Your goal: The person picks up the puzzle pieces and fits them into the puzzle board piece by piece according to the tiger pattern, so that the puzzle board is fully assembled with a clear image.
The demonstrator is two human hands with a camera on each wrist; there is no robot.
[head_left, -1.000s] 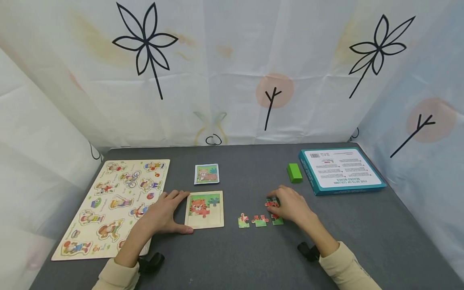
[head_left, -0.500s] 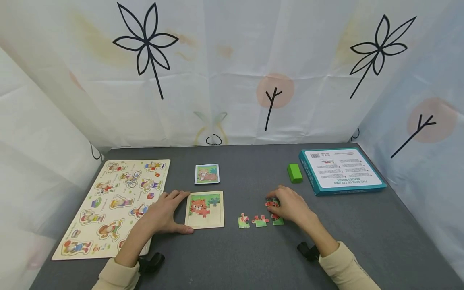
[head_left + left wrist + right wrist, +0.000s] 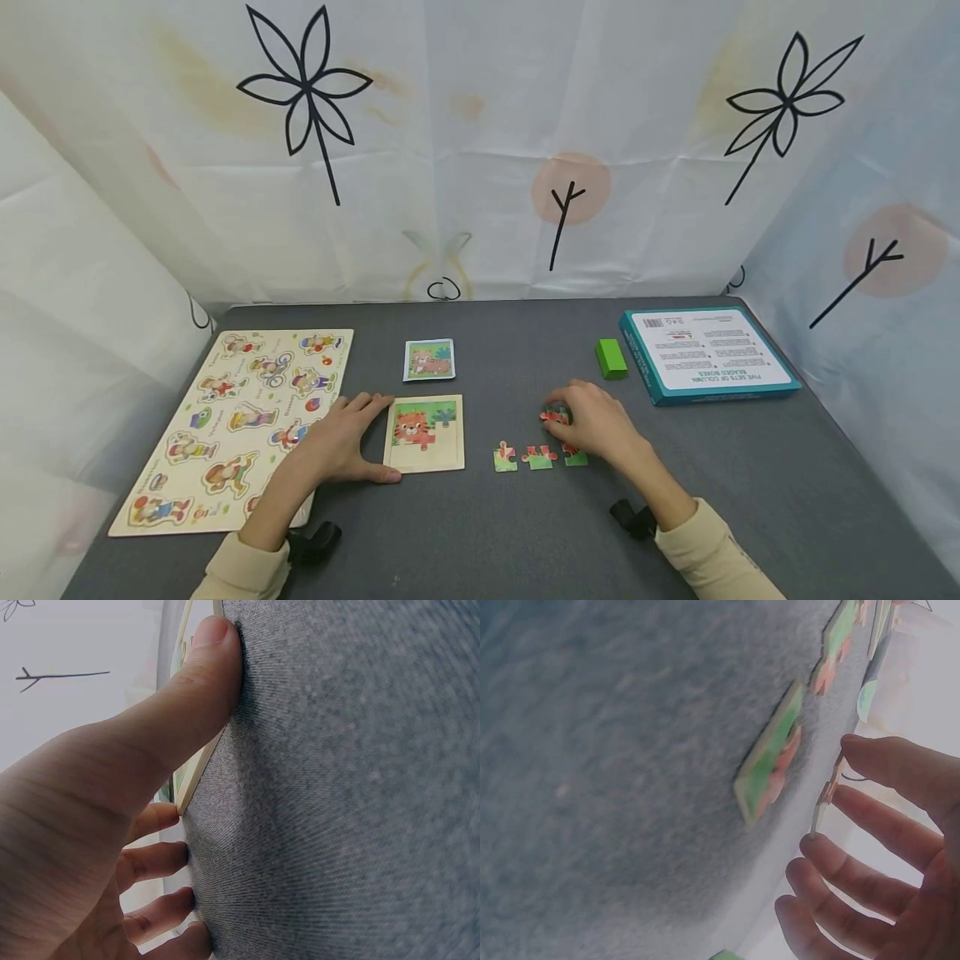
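Observation:
My left hand (image 3: pixel 341 446) holds the small wooden puzzle board (image 3: pixel 442 452) by its left side, thumb at the near corner and index finger at the far one. Pieces in the board form an orange tiger face and green leaves; its lower and right parts show bare wood. My right hand (image 3: pixel 596 421) pinches a red and green jigsaw piece (image 3: pixel 823 802) between thumb and fingers, lifted off the table in the right wrist view. Below it lies another jigsaw piece (image 3: pixel 576 457), partly covered by the hand. Two more pieces, a middle piece (image 3: pixel 538 457) and a left piece (image 3: pixel 505 457), lie between the hands.
A small picture card (image 3: pixel 429 360) lies behind the board. The large figure puzzle board (image 3: pixel 247 396) stretches along the left, partly under my left forearm. Back right are a green block (image 3: pixel 611 358) and a teal box (image 3: pixel 712 350). White printed cloth surrounds the grey table.
My right hand has lifted its jigsaw piece and shifted slightly left, away from the piece below. My left hand and the small board have stayed in place.

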